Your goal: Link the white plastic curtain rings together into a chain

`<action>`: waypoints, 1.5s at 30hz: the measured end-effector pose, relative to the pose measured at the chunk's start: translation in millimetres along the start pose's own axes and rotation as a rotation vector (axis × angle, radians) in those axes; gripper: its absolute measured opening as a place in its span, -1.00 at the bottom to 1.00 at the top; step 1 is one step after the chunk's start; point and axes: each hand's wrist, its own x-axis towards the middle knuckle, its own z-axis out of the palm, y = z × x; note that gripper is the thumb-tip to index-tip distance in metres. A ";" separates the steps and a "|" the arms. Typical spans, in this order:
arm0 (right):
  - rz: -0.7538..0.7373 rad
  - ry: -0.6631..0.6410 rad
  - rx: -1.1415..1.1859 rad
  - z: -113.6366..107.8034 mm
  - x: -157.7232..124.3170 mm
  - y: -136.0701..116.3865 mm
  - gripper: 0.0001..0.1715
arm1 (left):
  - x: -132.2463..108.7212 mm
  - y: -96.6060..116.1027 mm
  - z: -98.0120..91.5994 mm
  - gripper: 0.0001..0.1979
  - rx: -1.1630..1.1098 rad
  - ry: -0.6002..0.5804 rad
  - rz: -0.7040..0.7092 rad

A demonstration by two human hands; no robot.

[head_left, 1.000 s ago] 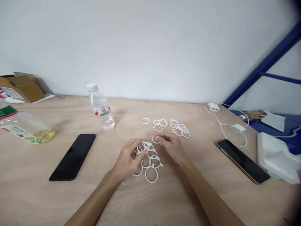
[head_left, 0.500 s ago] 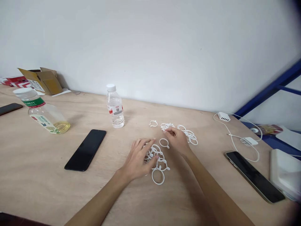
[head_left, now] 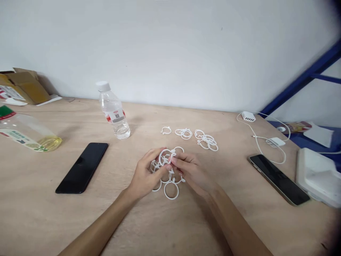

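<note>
Between my two hands is a white plastic curtain ring (head_left: pixel 160 155), raised over a loose pile of similar rings (head_left: pixel 171 190). My left hand (head_left: pixel 146 175) grips its left and lower side, thumb toward the front. The fingertips of my right hand (head_left: pixel 194 171) pinch the ring's right side, by its small end piece. My fingers partly cover the pile beneath. Beyond my hands, a single ring (head_left: pixel 166 130) lies apart. To its right are a small group of rings (head_left: pixel 183 133) and a larger overlapping group (head_left: pixel 207 140).
A clear water bottle (head_left: pixel 115 112) stands behind a black phone (head_left: pixel 82 168) on the left. Farther left are an oil bottle (head_left: pixel 32 133) and an open cardboard box (head_left: pixel 26 87). On the right lie another phone (head_left: pixel 278 179), a white device (head_left: pixel 317 174) and a charger with cables (head_left: pixel 248 116).
My right hand has come back from the far rings to meet my left. My left hand has lifted off the pile, and both now grip one curtain ring. The view has shifted right.
</note>
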 end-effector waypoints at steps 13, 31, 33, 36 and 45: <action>-0.215 0.137 -0.131 -10.6 1.0 -0.2 -0.74 | 4.2 18.9 -4.2 -0.67 0.049 -0.110 -0.056; -0.390 0.769 -0.839 -53.1 13.4 9.0 -0.70 | 3.9 10.6 -9.1 -0.74 0.380 -0.107 0.096; -0.378 0.869 -1.117 -77.2 17.4 13.3 -0.71 | 2.7 7.7 -8.8 -0.70 0.447 -0.112 0.120; -0.231 0.888 -1.336 -99.9 21.5 20.7 -0.66 | 0.3 5.2 -8.5 -0.65 0.566 -0.169 0.130; -0.271 0.819 -1.257 -91.9 23.5 20.1 -0.82 | -3.2 5.8 -7.9 -0.49 0.675 -0.185 0.151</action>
